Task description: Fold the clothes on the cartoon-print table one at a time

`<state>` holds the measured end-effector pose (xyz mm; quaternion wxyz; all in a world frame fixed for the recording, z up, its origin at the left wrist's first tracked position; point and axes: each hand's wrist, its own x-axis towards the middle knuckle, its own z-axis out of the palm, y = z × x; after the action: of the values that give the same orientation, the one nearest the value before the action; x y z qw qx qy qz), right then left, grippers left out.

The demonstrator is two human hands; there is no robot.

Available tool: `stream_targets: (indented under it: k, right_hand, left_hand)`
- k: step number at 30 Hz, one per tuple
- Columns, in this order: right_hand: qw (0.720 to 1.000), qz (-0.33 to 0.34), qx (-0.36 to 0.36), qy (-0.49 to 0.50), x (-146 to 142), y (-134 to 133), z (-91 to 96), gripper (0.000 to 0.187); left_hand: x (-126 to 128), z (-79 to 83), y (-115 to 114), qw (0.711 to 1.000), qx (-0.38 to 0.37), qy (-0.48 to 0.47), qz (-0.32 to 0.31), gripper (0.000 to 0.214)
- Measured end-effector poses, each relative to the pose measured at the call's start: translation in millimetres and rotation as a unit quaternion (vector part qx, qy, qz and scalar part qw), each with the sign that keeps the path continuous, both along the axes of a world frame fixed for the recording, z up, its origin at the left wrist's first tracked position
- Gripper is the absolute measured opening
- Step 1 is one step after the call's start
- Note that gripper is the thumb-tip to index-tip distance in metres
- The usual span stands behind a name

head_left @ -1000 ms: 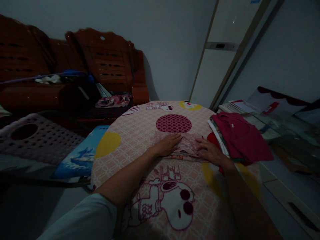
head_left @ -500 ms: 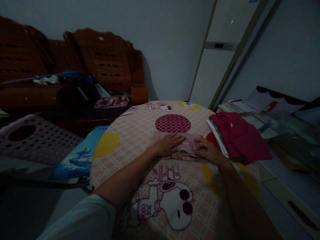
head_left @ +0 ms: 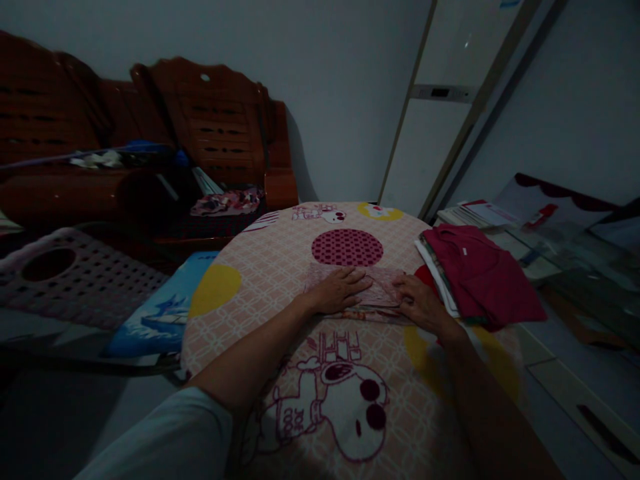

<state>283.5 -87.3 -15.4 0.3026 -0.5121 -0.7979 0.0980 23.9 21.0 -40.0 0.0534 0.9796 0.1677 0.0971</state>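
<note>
A small folded pink patterned cloth [head_left: 381,291] lies on a round table covered by a pink cartoon-print blanket [head_left: 280,267]. My left hand [head_left: 338,291] rests flat on the cloth's left part, fingers stretched out. My right hand [head_left: 419,302] lies on the cloth's right edge with its fingers curled down onto the fabric. Whether it pinches the fabric I cannot make out in the dim light.
A stack of folded clothes topped by a red garment [head_left: 481,272] sits at the table's right edge. A wooden sofa [head_left: 150,147] with clutter stands behind on the left, a perforated plastic stool [head_left: 65,273] beside it. Papers [head_left: 480,213] lie at the right.
My right hand has shifted slightly along the cloth's right edge. The left hand stays flat in place.
</note>
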Motion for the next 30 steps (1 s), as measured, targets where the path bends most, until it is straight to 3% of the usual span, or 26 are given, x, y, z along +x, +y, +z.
stream_targets:
  k: [5, 10, 15, 19, 23, 27, 30]
  right_hand:
    - [1.0, -0.001, 0.006, 0.0, 0, 1, 0.1, 0.015]
    - [0.975, -0.177, 0.093, 0.095, 7, 10, -10.5, 0.024]
    - [0.955, -0.283, 0.08, 0.029, 18, 25, -23.2, 0.028]
    - [0.949, -0.313, 0.047, -0.013, 19, 40, -29.0, 0.032]
    - [0.952, -0.3, 0.05, -0.021, 16, 50, -35.0, 0.027]
    - [0.939, -0.335, 0.072, -0.023, 20, 51, -42.2, 0.02]
    - [0.934, -0.354, 0.048, -0.019, 27, 50, -43.7, 0.018]
  left_hand:
    - [0, 3.5, -1, 1.0, 0.005, 0.01, -0.004, 0.053]
    - [1, 2.8, 0, 1.0, -0.002, -0.003, -0.014, 0.052]
    - [1, 3.3, 0, 1.0, 0.003, -0.006, -0.014, 0.052]
    - [1, 5.0, -1, 1.0, 0.003, -0.001, -0.016, 0.052]
    - [1, 4.6, 0, 1.0, 0.0, -0.001, -0.014, 0.051]
    - [1, 5.0, 0, 1.0, 0.0, 0.004, -0.012, 0.051]
    - [0, 6.0, -2, 1.0, 0.001, 0.004, -0.009, 0.05]
